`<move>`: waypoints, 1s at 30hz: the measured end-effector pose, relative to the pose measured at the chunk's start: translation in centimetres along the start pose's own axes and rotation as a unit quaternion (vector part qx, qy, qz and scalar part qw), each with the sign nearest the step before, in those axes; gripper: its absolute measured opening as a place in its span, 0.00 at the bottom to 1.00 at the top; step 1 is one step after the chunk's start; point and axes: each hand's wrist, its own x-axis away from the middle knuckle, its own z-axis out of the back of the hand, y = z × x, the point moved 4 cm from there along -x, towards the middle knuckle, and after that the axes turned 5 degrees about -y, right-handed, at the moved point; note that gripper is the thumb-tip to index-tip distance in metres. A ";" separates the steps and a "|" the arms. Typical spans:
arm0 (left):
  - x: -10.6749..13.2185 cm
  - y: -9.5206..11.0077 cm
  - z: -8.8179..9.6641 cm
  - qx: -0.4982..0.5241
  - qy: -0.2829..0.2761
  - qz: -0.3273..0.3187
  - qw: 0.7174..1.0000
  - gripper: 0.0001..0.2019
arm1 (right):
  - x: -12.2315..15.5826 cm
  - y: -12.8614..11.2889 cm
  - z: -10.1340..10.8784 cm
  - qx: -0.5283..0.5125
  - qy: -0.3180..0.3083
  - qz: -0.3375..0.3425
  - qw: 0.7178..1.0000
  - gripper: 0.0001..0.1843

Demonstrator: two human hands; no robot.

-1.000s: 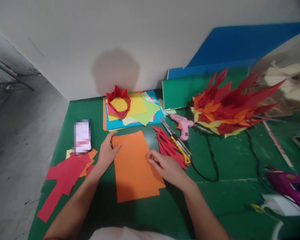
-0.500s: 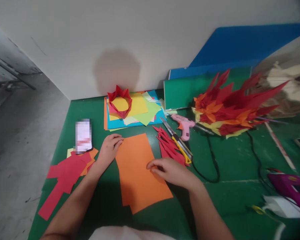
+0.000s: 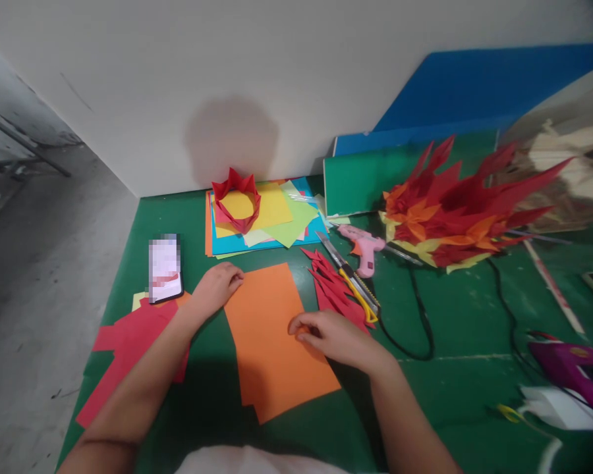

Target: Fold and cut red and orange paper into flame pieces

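Two overlapping orange paper sheets (image 3: pixel 277 349) lie on the green table in front of me, their edges slightly offset. My left hand (image 3: pixel 222 284) is at the upper left corner of the sheets, its fingers curled closed on the paper. Over the right edge rests my right hand (image 3: pixel 326 332), fingers bent and the thumb apart from them, with orange paper showing in the gap. Cut red flame-shaped paper pieces (image 3: pixel 333 289) lie beyond the right hand, with a yellow-handled utility knife (image 3: pixel 348 273) on top. A pink glue gun (image 3: pixel 366 249) sits behind them.
A red folded paper ring (image 3: pixel 250 220) stands on stacked coloured paper (image 3: pixel 296 227). At left are a phone (image 3: pixel 165 270) and red paper scraps (image 3: pixel 133 336). A red-orange paper flame model (image 3: pixel 454 224) and a black cord (image 3: pixel 427 329) are at right.
My left hand and forearm have shifted slightly left, now covering more of the red scraps. The orange sheets' left edge has moved a little left. My right hand has barely moved.
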 end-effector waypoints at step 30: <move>-0.5 0.8 0.6 -0.076 -0.049 -0.018 0.996 0.09 | 0.1 -0.2 0.9 0.047 0.040 0.030 0.998 0.09</move>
